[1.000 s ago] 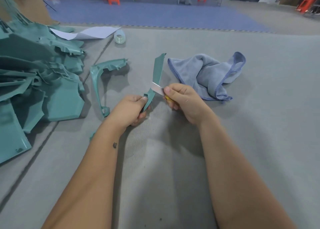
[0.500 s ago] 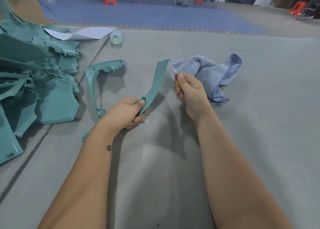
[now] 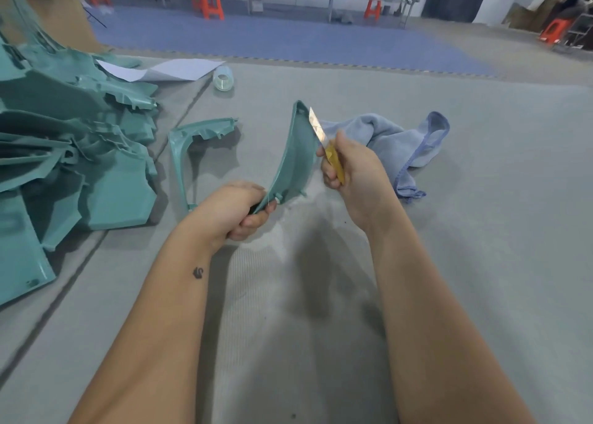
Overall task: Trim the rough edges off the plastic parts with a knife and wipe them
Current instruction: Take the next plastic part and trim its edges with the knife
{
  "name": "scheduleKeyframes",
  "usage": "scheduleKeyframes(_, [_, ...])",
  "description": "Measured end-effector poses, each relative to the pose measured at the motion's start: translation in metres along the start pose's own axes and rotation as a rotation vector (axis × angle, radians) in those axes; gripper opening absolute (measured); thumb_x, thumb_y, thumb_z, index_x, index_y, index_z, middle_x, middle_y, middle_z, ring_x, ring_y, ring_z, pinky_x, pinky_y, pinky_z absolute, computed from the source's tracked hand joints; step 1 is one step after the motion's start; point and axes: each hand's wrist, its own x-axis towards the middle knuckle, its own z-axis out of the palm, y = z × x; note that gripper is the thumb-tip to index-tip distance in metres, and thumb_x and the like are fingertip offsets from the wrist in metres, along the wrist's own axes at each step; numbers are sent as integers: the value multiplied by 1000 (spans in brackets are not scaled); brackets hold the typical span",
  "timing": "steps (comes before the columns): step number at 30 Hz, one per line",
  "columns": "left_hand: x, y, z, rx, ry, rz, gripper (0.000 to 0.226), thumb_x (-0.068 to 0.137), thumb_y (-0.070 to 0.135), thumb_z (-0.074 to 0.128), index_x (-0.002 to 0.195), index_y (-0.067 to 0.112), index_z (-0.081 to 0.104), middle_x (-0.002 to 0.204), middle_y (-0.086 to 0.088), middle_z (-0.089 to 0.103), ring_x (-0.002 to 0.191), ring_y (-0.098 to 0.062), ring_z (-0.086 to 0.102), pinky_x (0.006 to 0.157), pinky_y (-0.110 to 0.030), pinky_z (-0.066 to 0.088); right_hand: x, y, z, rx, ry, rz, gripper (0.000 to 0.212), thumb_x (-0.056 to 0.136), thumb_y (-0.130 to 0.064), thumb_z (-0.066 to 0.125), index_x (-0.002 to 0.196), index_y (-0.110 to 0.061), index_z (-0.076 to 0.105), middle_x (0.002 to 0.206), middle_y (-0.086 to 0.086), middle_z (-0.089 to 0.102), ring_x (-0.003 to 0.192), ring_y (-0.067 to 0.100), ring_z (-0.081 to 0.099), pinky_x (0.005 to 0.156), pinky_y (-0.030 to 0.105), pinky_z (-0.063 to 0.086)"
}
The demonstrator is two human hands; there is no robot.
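Note:
My left hand grips the lower end of a curved teal plastic part, which stands tilted up and away from me with its hollow side turned toward me. My right hand holds a yellow-handled knife; its blade lies against the part's right edge near the top tip. A blue cloth lies crumpled on the grey table just behind my right hand.
A heap of teal plastic parts fills the left side of the table. One curved teal frame piece lies alone beside the heap. A roll of clear tape and a white sheet lie farther back.
The part turned so its hollow side faces me. My right hand carried the knife up along the part's right edge from near the bottom to the tip.

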Motion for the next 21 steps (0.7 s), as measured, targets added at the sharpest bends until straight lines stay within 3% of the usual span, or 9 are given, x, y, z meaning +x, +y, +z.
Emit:
scheduleKeyframes(4, [-5,2,0,-47,-142,-53,33,98,9,22,74,7,44,40,2,27,26,-5,18,33,-12,10,-8,0,3,-110,-229,-119,24,93,-26,53,75,-12,61,53,-3,42,52,9,35,53,19,29])
scheduleKeyframes(6, [-7,3,0,-84,-181,-49,40,102,33,27,82,7,49,42,2,26,27,-6,18,32,-15,11,-8,1,9,-159,-232,-137,25,92,-27,54,74,-11,60,53,-2,42,53,10,36,53,19,31])
scheduleKeyframes(8, [-8,1,-5,-128,-203,4,59,92,62,37,104,7,54,47,2,28,32,-7,18,33,-17,13,-7,4,14,-155,-189,-151,24,92,-28,54,75,-11,60,55,-2,44,54,10,38,55,19,33])
scheduleKeyframes(9, [-9,1,-8,-113,-189,53,64,85,67,46,117,12,54,49,2,30,34,-7,20,34,-17,16,-7,5,17,-133,-176,-158,24,92,-28,54,76,-11,59,55,-2,45,55,10,39,56,20,34])
scheduleKeyframes(11, [-10,-2,-9,-1,-112,172,57,76,59,65,127,37,50,52,3,39,40,-6,27,36,-17,23,-6,6,19,-45,-164,-167,23,94,-26,53,76,-13,60,58,0,45,55,11,39,58,22,35])
scheduleKeyframes(13, [-7,-7,-7,119,34,266,44,80,41,73,117,55,52,53,4,48,43,-6,35,40,-16,30,-5,3,17,67,-138,-159,24,93,-26,53,73,-16,63,64,5,44,53,11,40,56,22,36])
scheduleKeyframes(17, [0,-14,-5,298,263,389,30,95,35,57,112,60,57,65,2,67,51,-13,55,55,-24,47,-5,0,10,-21,-114,-164,25,91,-25,55,70,-14,61,57,3,40,51,11,37,50,18,33])
scheduleKeyframes(19, [-1,-14,-5,488,386,455,19,97,42,46,99,48,63,66,10,67,52,-9,58,60,-30,50,-7,0,9,-92,-127,-163,23,90,-24,54,71,-12,59,53,-1,40,50,10,36,49,17,31])
scheduleKeyframes(21, [-2,-13,-4,614,519,525,34,96,45,40,72,27,57,60,18,62,47,-1,50,53,-30,41,-8,-1,11,-111,-134,-158,23,90,-26,54,72,-11,58,51,-2,41,50,9,35,48,17,30])
